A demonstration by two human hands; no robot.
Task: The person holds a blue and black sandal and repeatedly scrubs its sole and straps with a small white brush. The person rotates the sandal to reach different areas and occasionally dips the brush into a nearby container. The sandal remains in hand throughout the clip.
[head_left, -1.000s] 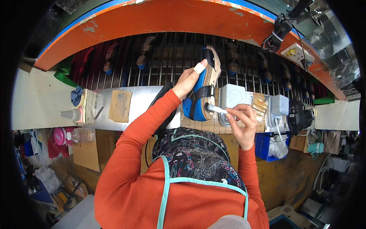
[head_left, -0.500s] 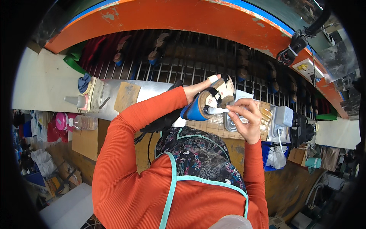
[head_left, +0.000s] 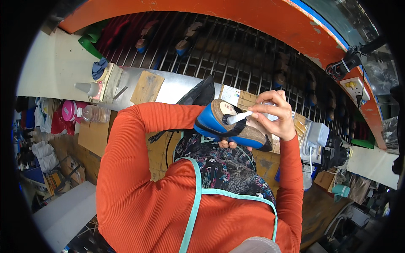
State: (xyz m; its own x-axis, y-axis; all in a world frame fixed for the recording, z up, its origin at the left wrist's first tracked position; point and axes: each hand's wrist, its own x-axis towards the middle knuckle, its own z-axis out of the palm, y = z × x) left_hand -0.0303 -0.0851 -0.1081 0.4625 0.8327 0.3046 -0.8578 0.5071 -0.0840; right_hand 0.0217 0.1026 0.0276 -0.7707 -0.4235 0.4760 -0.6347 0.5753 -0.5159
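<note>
A blue shoe last with a cork-edged insole and black straps lies tilted in front of my chest. My left hand grips it from below; only some fingertips show under its near side, the rest is hidden. My right hand pinches a slim white stick-like tool between thumb and fingers. The tool slants down to the left, its lower end against the black strap near the heel part of the insole. What its tip is made of cannot be made out.
Beyond the bench, metal rods run under an orange beam, carrying several similar lasts. Left on the bench are a brown board and a grey cone-shaped nozzle. Black mesh fabric lies behind the last; a white box stands right.
The last has turned and come nearer my body, its toe now pointing right. My left hand has gone from its far side to underneath. My right hand still holds the white tool against it.
</note>
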